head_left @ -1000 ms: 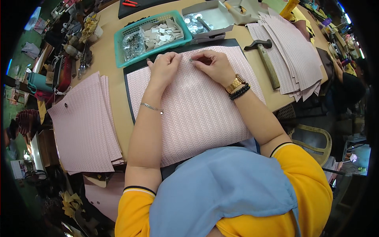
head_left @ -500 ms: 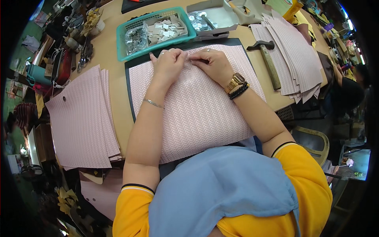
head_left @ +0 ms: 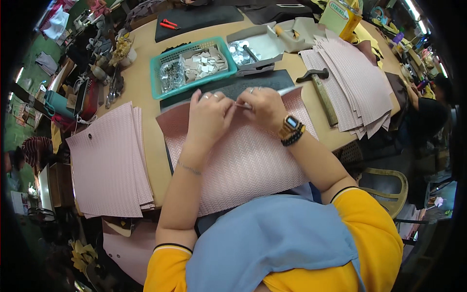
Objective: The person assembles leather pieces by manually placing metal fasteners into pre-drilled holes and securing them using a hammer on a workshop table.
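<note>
A pale pink sheet with a woven, zigzag texture [head_left: 253,163] lies before me over a dark board [head_left: 276,80]. Its far edge is lifted and curls up toward me. My left hand [head_left: 212,114] is closed in a pinch at the middle of that edge. Close beside it, my right hand [head_left: 265,108] also pinches the edge, its fingertips almost meeting the left ones. Whether some small part sits between the fingertips is hidden.
Beyond the board stands a teal basket [head_left: 154,83] holding small pale pieces and a clear bag. A box of metal discs [head_left: 265,45] is beside it. A hammer [head_left: 325,100] rests by stacked pink sheets [head_left: 352,82]; another stack [head_left: 109,165] lies left. Red-handled cutters [head_left: 169,24] lie far off.
The sheet's far edge has come up off the board and curled toward me, with both hands pinching it. My view has shifted, showing more of the table's far side.
</note>
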Motion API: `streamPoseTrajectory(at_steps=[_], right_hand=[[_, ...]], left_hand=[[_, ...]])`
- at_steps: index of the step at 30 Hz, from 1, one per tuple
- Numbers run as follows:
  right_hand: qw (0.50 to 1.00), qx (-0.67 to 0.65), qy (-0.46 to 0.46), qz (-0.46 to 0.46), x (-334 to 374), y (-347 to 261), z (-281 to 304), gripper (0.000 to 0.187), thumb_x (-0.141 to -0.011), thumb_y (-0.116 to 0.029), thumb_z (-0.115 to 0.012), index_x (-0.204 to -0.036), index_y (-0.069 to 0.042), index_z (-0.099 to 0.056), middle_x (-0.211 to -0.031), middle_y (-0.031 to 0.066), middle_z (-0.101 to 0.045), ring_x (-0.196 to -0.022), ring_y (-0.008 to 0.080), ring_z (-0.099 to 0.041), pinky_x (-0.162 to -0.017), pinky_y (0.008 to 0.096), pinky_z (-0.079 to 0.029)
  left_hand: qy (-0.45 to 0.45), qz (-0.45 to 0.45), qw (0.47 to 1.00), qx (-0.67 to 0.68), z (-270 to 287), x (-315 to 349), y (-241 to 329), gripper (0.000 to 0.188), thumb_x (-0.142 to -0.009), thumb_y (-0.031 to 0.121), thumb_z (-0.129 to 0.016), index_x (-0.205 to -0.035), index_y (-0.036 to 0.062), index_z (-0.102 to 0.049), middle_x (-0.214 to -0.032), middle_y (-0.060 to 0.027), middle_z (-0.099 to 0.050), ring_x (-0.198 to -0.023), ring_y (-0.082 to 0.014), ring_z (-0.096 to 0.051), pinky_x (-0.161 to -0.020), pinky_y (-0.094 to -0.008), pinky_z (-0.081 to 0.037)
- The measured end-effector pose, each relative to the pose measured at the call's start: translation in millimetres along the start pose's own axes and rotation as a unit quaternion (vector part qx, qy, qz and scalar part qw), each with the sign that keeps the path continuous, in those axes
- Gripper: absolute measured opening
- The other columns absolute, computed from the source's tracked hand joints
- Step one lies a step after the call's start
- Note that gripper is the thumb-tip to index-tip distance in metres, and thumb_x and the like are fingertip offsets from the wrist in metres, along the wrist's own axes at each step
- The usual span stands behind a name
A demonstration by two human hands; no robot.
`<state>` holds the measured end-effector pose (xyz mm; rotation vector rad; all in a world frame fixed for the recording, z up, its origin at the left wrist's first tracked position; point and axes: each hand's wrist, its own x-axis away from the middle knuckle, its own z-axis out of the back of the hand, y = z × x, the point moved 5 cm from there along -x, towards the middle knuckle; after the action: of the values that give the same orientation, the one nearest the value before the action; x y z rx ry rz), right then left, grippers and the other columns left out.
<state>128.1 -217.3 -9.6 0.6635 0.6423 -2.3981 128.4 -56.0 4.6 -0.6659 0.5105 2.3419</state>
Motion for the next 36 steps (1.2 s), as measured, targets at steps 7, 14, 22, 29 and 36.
streamPoseTrajectory(at_steps=[7,14,22,29,36], right_hand=[[0.998,0.013,-0.065,0.006,47.9,-55.4,9.2,0.021,-0.084,-0.013,-0.073,-0.105,-0.01,-0.069,-0.083,0.0084,-0.07,-0.074,0.0306,-0.067,-0.067,0.0424,-0.052],[0.989,-0.063,-0.088,-0.101,23.7,-30.9,28.3,0.025,-0.09,-0.011,-0.072,-0.115,-0.009,-0.067,-0.094,0.0107,-0.074,-0.083,0.0258,-0.074,-0.075,0.0363,-0.058],[0.988,-0.019,-0.118,-0.094,-137.1,50.9,-34.9,0.025,-0.093,-0.029,-0.071,-0.111,-0.012,-0.076,-0.104,0.0107,-0.078,-0.095,0.031,-0.074,-0.085,0.0418,-0.058],[0.968,0.057,-0.221,-0.108,-189.0,46.0,-115.9,0.027,-0.092,-0.026,-0.069,-0.115,-0.016,-0.079,-0.113,0.0124,-0.077,-0.108,0.0305,-0.072,-0.095,0.0424,-0.056],[0.959,0.065,-0.257,-0.101,-186.6,41.1,-127.9,0.021,-0.091,-0.021,-0.069,-0.108,-0.016,-0.08,-0.11,0.0123,-0.077,-0.104,0.0314,-0.072,-0.092,0.0436,-0.057]], left_hand=[[-0.094,0.086,0.99,0.053,-14.5,41.6,11.6,0.013,-0.09,0.02,-0.072,-0.091,0.0074,-0.074,-0.092,-0.0086,-0.071,-0.086,-0.0304,-0.069,-0.08,-0.0443,-0.055],[-0.051,0.128,0.965,0.223,-26.7,48.9,-1.6,0.014,-0.09,0.02,-0.076,-0.094,0.0073,-0.077,-0.09,-0.01,-0.071,-0.083,-0.0293,-0.07,-0.075,-0.0403,-0.055],[-0.038,0.171,0.957,0.229,-28.6,49.6,2.3,0.015,-0.09,0.024,-0.076,-0.092,0.0093,-0.078,-0.09,-0.0073,-0.07,-0.079,-0.0275,-0.069,-0.072,-0.0386,-0.054],[-0.043,0.183,0.952,0.242,-28.3,50.8,0.3,0.015,-0.091,0.027,-0.074,-0.091,0.0116,-0.076,-0.092,-0.0081,-0.069,-0.085,-0.0317,-0.07,-0.075,-0.0448,-0.055],[-0.027,0.175,0.957,0.231,-31.5,53.4,-3.8,0.013,-0.09,0.024,-0.076,-0.091,0.0117,-0.077,-0.089,-0.0068,-0.069,-0.079,-0.0275,-0.069,-0.071,-0.0413,-0.054]])
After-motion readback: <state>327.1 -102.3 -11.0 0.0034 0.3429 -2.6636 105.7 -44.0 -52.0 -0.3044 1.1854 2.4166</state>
